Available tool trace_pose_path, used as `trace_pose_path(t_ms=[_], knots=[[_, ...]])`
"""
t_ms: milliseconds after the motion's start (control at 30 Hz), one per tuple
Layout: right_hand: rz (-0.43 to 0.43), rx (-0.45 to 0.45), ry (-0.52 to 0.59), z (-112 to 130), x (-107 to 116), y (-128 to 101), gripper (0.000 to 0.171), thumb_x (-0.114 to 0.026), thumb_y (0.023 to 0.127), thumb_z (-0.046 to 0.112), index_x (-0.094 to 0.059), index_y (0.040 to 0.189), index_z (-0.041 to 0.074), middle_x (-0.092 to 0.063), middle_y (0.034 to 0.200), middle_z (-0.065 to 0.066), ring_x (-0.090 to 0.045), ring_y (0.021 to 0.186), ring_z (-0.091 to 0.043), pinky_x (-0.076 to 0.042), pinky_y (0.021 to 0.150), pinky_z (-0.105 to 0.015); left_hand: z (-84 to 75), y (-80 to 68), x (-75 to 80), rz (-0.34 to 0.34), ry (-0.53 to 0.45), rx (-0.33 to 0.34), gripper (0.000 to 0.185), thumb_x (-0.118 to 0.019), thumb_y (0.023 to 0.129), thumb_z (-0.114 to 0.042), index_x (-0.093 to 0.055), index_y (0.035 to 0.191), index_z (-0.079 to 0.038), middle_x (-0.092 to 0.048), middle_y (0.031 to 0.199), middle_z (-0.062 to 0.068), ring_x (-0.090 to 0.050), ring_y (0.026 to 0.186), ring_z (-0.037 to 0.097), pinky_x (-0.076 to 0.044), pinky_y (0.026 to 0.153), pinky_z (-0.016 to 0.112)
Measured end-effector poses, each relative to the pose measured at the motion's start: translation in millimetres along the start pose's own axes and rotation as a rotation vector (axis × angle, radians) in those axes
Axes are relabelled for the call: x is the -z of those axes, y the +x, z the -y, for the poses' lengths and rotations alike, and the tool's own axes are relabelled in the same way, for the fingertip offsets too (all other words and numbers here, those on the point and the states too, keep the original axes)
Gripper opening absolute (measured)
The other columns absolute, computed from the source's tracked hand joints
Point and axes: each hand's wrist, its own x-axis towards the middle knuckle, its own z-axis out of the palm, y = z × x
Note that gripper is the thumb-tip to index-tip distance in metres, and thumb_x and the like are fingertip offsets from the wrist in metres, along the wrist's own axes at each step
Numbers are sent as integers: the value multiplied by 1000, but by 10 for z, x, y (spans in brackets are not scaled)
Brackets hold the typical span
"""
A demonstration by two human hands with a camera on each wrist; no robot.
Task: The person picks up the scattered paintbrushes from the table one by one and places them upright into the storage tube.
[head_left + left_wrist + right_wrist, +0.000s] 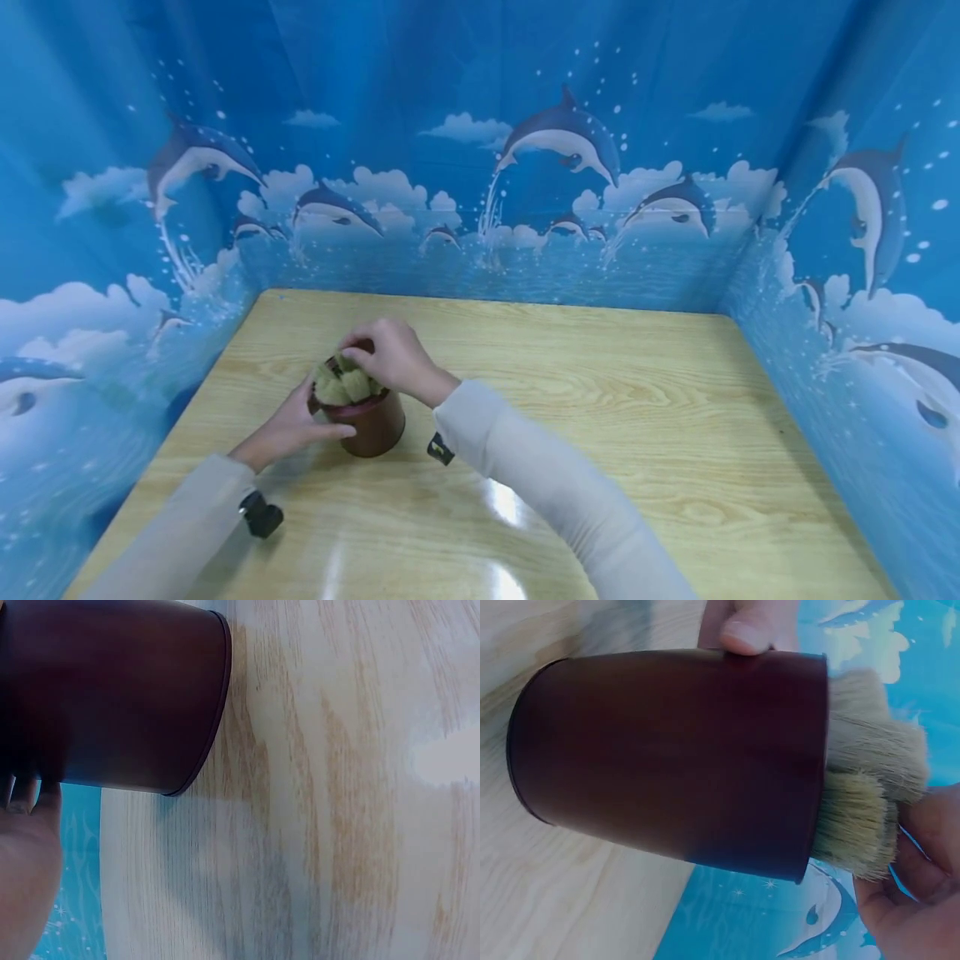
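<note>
A dark reddish-brown round holder (378,429) stands upright on the left part of the table. Several brushes (341,388) fill it, their pale, thick bristles pointing up past the rim. My left hand (288,427) grips the holder from the left, thumb on its near side and fingers behind. From above and the right, my right hand (393,354) reaches over the rim. In the right wrist view its curled fingers pinch at the bristles of a brush (855,825); the exact contact is partly hidden. The left wrist view shows mostly the holder's smooth wall (112,697).
The wood-grain table (600,417) extends far to the right of the holder. A blue curtain (420,50) printed with dolphins and clouds borders the table at the back and both sides. Black wrist cameras hang below both sleeves.
</note>
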Motion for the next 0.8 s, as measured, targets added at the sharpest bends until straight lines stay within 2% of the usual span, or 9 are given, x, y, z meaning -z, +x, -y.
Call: trace_pose_path(t_ms=[167, 400, 533, 700, 800], knots=[[27, 29, -71, 12, -15, -6, 20, -58, 97, 20, -73, 110, 14, -72, 105, 2, -63, 84, -1, -47, 67, -10, -2, -6, 4, 1, 4, 5, 106, -79, 80, -28, -7, 155, -12, -20, 156, 17, -22, 140, 41, -22, 111, 64], [43, 14, -46, -53, 40, -51, 29, -55, 99, 23, -65, 124, 12, -67, 119, 0, -63, 102, -7, -50, 84, -14, -7, 2, 5, -9, 11, -2, 105, -80, 79, -26, -8, 154, -9, -22, 155, 20, -24, 139, 43, -22, 111, 62], [47, -6, -31, -147, 93, -100, 34, -52, 100, 25, -59, 130, 11, -64, 123, -2, -62, 105, -10, -51, 86, -18, -15, 12, 9, -14, 14, -2, 105, -80, 79, -26, -8, 154, -9, -22, 155, 21, -24, 139, 43, -23, 111, 62], [45, -9, -15, -327, 161, -196, 34, -51, 101, 25, -59, 129, 10, -63, 126, -4, -61, 108, -13, -52, 89, -23, -9, 14, 12, -25, 16, -7, 106, -80, 78, -25, -9, 154, -9, -23, 154, 22, -25, 139, 44, -24, 111, 62], [40, -13, -15, -466, 234, -279, 33, -50, 101, 24, -60, 129, 9, -63, 126, -5, -61, 108, -15, -52, 90, -26, -11, 8, 13, -24, 17, 15, 107, -80, 78, -27, -6, 154, -9, -20, 155, 23, -24, 139, 46, -24, 111, 61]])
